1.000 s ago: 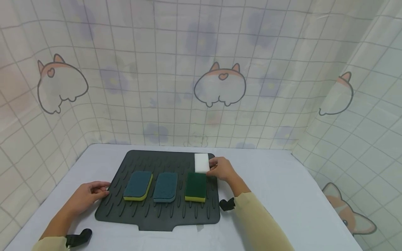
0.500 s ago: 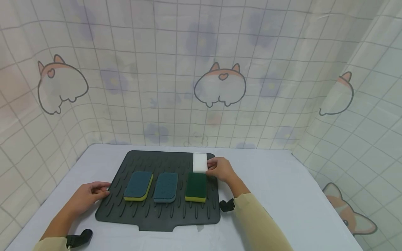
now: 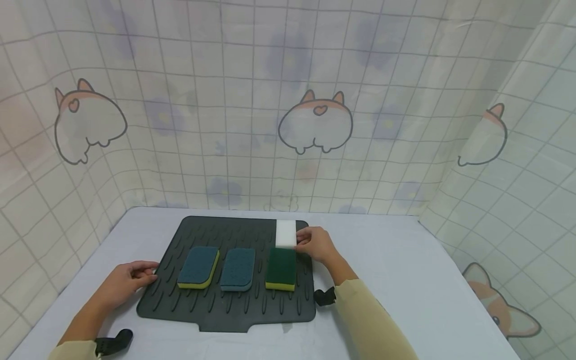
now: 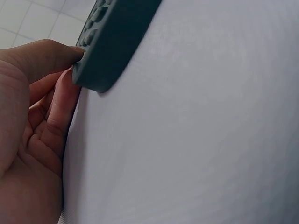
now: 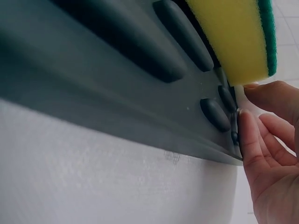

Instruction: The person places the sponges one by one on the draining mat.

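A dark grey drying mat [image 3: 211, 310] with raised ridges lies on the table. My left hand [image 3: 127, 282] pinches its left edge, the thumb on top in the left wrist view. At the mat's far right corner, my right hand [image 3: 318, 244] holds the right side of a white sponge [image 3: 285, 233], thumb near its front corner. Just in front of it lies a green-topped yellow scrub sponge [image 3: 281, 267], close to the right thumb. To the left are a blue sponge [image 3: 237, 269] and a blue-topped yellow sponge [image 3: 198, 267]. The right wrist view mostly hides the white sponge.
The mat rests on a white-covered table [image 3: 387, 290]. A patterned, gridded curtain [image 3: 252, 150] hangs behind and along both sides. Black camera mounts [image 3: 114, 342] are strapped to both wrists and sit low over the table.
The white sponge has slid slightly left, with the right hand moving along beside it. The left hand, the mat and the other sponges stay where they were.
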